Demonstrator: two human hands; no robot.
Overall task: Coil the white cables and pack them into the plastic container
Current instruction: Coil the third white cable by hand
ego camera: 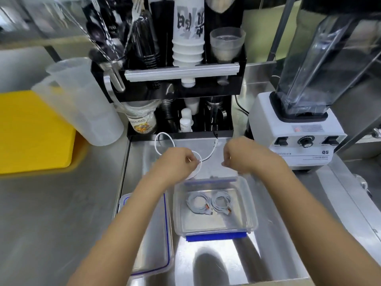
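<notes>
A white cable [165, 141] loops in the air above the steel counter. My left hand [177, 162] pinches it where the loops cross, and one end curves up to a connector near the black rack. My right hand [237, 155] hovers just to the right with curled fingers; whether it holds any cable I cannot tell. Below both hands stands the clear plastic container [252, 213] with blue clasps. Two coiled white cables [198, 205] [221, 204] lie side by side in it.
The container's clear lid [158, 244] with a blue seal lies to its left under my left forearm. A black rack [183, 87] of cups and utensils stands behind. A white blender [296, 129] is at the right, a clear jug [82, 104] and yellow tray [31, 131] at the left.
</notes>
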